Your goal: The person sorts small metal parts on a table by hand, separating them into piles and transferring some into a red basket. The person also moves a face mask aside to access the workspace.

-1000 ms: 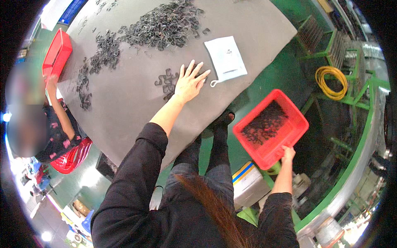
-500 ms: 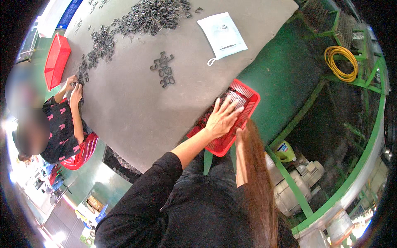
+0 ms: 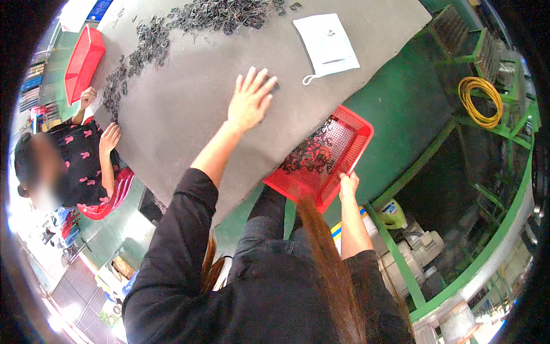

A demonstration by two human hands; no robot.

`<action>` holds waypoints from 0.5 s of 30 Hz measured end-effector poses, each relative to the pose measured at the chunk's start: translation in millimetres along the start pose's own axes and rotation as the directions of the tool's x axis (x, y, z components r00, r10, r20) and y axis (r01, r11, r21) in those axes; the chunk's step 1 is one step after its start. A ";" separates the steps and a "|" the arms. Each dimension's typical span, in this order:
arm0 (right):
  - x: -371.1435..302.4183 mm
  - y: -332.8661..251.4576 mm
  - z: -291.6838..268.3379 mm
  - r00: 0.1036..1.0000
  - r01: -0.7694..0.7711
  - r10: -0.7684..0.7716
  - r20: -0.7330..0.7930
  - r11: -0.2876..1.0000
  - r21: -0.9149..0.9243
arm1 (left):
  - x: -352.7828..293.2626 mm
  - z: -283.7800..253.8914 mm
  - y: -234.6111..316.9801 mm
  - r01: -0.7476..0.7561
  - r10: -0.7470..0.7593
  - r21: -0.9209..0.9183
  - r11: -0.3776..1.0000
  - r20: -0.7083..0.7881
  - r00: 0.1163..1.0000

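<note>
My left hand (image 3: 250, 104) lies palm down on the grey tabletop (image 3: 189, 114), fingers spread. A bit of black shows at its fingertips; whatever else is under the palm is hidden. At the table's near edge, a red plastic basket (image 3: 356, 150) is tilted, with many small black hook-shaped pieces (image 3: 312, 153) gathered toward its table side. Fingers of my right hand (image 3: 348, 186) are closed around the basket's right rim. Farther up the table spreads a large pile of the same black pieces (image 3: 223, 16), trailing down toward the left edge.
A white pouch (image 3: 326, 45) with a loop lies at the table's right side. Across to the left, a co-worker (image 3: 80, 155) sits with both hands at the table edge, near another red basket (image 3: 86, 57). Green metal framing (image 3: 401, 258) and a coiled yellow hose (image 3: 480, 102) are on the right.
My left hand has moved from over the basket up and left onto the tabletop, covering where a small cluster of black pieces lay. The pieces inside the basket now show.
</note>
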State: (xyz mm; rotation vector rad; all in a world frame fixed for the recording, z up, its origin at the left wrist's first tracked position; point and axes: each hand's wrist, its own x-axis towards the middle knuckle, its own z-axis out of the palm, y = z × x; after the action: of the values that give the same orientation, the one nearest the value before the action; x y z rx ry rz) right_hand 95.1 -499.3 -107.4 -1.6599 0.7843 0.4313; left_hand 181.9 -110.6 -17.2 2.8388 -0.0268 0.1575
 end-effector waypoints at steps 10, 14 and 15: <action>-9.2 0.7 -55.8 0.997 -0.046 0.042 0.058 0.996 0.079 | -60.8 39.0 220.1 -0.164 0.290 -0.570 0.805 0.137 0.947; 16.2 -2.0 -138.5 0.997 -0.079 0.079 -0.018 0.997 0.023 | -71.3 -1.9 202.9 -0.078 0.241 -0.614 0.785 0.186 0.953; 16.9 -14.0 -156.3 0.998 -0.062 0.063 -0.010 0.996 0.072 | -73.9 -12.1 178.7 -0.029 0.159 -0.591 0.806 0.169 0.973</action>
State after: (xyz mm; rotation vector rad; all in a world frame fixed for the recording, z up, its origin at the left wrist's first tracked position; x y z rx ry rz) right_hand 96.1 -652.8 -70.8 -1.5765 0.8530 0.4319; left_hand 101.0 -277.7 38.4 2.2161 -0.2247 -0.1191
